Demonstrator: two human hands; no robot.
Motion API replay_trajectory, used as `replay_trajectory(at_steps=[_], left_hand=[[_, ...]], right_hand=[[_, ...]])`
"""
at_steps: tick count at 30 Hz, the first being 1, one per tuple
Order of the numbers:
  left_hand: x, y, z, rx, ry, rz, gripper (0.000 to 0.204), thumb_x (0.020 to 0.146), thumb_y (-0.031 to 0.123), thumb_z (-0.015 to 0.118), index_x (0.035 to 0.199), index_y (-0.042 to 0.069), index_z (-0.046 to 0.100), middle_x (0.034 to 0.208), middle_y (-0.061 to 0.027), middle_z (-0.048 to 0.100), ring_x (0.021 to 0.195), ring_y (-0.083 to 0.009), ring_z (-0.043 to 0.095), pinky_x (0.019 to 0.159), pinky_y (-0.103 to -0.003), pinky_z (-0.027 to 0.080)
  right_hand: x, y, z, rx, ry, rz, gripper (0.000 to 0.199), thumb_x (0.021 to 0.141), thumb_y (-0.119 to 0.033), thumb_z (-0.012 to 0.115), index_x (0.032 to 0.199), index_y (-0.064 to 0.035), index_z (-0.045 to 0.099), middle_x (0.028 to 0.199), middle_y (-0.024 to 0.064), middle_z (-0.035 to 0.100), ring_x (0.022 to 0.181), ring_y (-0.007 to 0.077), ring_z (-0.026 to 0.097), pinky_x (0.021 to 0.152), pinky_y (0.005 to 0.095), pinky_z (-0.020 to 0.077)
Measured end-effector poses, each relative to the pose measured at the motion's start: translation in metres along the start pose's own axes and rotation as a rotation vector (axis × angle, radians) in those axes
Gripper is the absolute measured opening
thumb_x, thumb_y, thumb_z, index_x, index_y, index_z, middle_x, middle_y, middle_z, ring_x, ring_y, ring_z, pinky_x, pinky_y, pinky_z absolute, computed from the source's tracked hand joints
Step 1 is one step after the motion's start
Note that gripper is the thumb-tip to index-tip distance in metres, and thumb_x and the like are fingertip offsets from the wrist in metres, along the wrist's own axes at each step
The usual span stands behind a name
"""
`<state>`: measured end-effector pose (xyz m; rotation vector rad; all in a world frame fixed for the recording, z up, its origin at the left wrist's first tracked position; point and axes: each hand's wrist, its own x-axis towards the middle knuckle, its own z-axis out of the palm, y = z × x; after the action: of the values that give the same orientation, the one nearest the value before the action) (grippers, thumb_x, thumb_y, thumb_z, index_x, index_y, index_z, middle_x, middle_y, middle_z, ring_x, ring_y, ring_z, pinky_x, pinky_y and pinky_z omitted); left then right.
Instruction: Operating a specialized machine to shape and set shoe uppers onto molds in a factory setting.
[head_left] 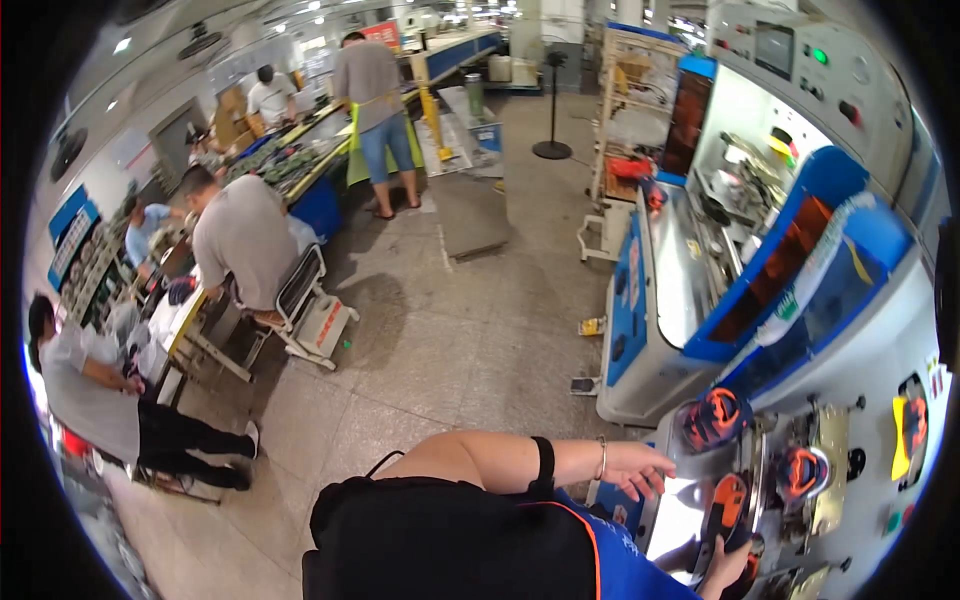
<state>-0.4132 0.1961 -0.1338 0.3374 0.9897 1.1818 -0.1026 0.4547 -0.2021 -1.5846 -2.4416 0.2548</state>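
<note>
My left hand point(640, 468) reaches out over the machine's bright metal ledge, fingers stretched and holding nothing. A bracelet circles that wrist and a black band sits higher on the arm. My right hand point(725, 572), at the lower right, grips a dark shoe point(727, 508) with an orange part facing up; some of its fingers are hidden. Just beyond my hands a navy shoe with orange laces point(714, 420) stands on the ledge. Another navy and orange shoe point(802, 472) sits at the machine's metal fixture point(828, 470).
A blue and white machine point(625, 330) with a lit chamber stands ahead on the right. Beyond it are a shelf rack point(630, 110) and a fan on a stand point(552, 150). At the left, several people work along tables; one sits on a chair point(320, 325).
</note>
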Motion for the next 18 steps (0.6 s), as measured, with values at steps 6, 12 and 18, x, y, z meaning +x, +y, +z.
replay_trajectory(at_steps=[6, 12, 18], left_hand=[[-0.001, -0.015, -0.026, 0.036, -0.003, 0.042, 0.039, 0.098, 0.045, 0.053, 0.121, 0.013, 0.056, 0.100, -0.0053, 0.065, 0.081, -0.0170, 0.067, 0.064, -0.032, 0.053], [0.080, -0.042, -0.020, 0.722, 0.095, 0.338, 0.051, 0.085, 0.032, 0.068, 0.129, 0.012, 0.054, 0.116, -0.0127, 0.063, 0.103, -0.0265, 0.064, 0.085, -0.039, 0.052], [0.154, -0.061, 0.025, 1.138, -0.270, 0.583, 0.095, 0.068, 0.030, 0.083, 0.147, 0.003, 0.037, 0.146, -0.0241, 0.040, 0.138, -0.0362, 0.038, 0.116, -0.040, 0.031]], right_hand=[[-0.010, 0.003, -0.006, 0.001, -0.359, 0.192, 0.073, 0.085, -0.043, 0.072, 0.148, -0.0226, 0.043, 0.153, 0.0181, 0.038, 0.143, 0.0282, 0.035, 0.116, 0.0437, 0.0326], [-0.044, 0.039, 0.001, -0.070, -0.030, 0.048, 0.045, 0.089, -0.041, 0.067, 0.117, -0.0063, 0.069, 0.102, 0.0204, 0.071, 0.094, 0.0395, 0.067, 0.083, 0.0456, 0.0510], [-0.078, 0.051, -0.052, -0.082, -0.023, -0.028, 0.040, 0.093, -0.034, 0.060, 0.125, -0.0107, 0.063, 0.118, 0.0189, 0.062, 0.108, 0.0365, 0.060, 0.093, 0.0439, 0.0472]])
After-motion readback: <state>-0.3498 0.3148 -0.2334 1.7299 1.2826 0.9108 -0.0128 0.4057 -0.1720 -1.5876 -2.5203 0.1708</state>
